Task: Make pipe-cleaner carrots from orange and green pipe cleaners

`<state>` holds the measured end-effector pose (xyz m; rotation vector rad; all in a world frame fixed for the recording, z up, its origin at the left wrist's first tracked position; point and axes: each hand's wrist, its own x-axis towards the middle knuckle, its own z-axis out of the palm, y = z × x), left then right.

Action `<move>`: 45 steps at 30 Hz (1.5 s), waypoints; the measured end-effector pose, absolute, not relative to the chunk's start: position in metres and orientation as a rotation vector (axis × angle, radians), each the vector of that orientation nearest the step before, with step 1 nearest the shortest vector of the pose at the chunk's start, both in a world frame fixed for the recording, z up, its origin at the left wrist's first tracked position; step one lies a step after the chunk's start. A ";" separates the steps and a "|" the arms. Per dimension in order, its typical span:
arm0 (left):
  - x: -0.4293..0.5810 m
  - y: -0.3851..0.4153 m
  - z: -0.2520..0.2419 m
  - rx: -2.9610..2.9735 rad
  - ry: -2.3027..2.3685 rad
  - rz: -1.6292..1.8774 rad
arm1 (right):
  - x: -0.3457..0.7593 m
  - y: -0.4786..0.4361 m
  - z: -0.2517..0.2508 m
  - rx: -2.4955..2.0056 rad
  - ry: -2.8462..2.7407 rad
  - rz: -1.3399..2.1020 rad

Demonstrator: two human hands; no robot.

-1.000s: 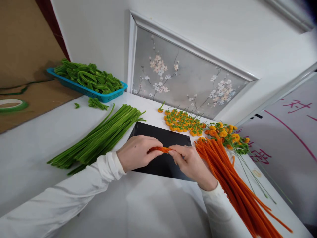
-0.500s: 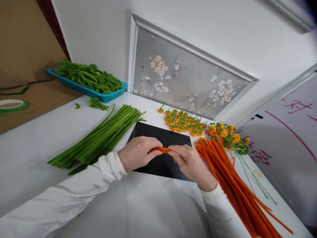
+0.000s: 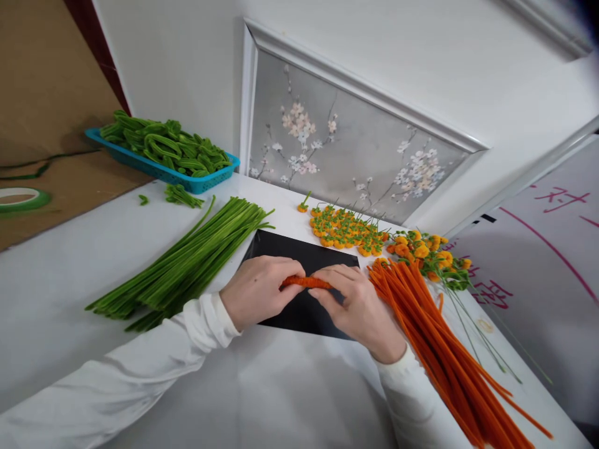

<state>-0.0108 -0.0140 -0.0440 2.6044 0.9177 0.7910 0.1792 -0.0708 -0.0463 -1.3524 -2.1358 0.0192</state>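
A short, ridged orange piece, which looks like a coiled pipe cleaner (image 3: 306, 282), spans the gap between my two hands above a black mat (image 3: 299, 315). My left hand (image 3: 262, 288) is closed on its left end, thumb below and fingers above. The right end lies between the thumb and index finger of my right hand (image 3: 358, 302), whose grip is looser. Just right of that hand lies a bundle of long orange pipe cleaners (image 3: 440, 349). Left of the mat is a bundle of green pipe cleaners (image 3: 187, 262).
A blue basket (image 3: 206, 184) of green fuzzy loops stands at the back left, near a roll of green tape (image 3: 35, 201). Rows of small orange flowers (image 3: 346, 227) and a flower bunch (image 3: 428, 252) sit at the back right. A framed picture (image 3: 355, 131) leans behind.
More of the orange coil shows between my hands now. My right thumb and index finger have parted a little around its right end.
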 end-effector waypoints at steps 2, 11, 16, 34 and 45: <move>-0.010 -0.017 -0.044 2.653 0.927 0.781 | 0.174 -0.071 -0.047 -1.380 -2.120 0.016; -0.010 -0.019 -0.046 2.797 0.968 0.832 | 0.168 -0.071 -0.049 -1.353 -2.101 0.115; -0.009 -0.019 -0.049 2.849 0.982 0.835 | 0.168 -0.071 -0.050 -1.350 -2.118 0.077; -0.007 -0.018 -0.053 3.013 0.916 0.720 | 0.160 -0.076 -0.043 -1.473 -2.521 -0.455; -0.006 -0.018 -0.056 3.027 0.853 0.684 | 0.160 -0.076 -0.043 -1.480 -2.582 -0.447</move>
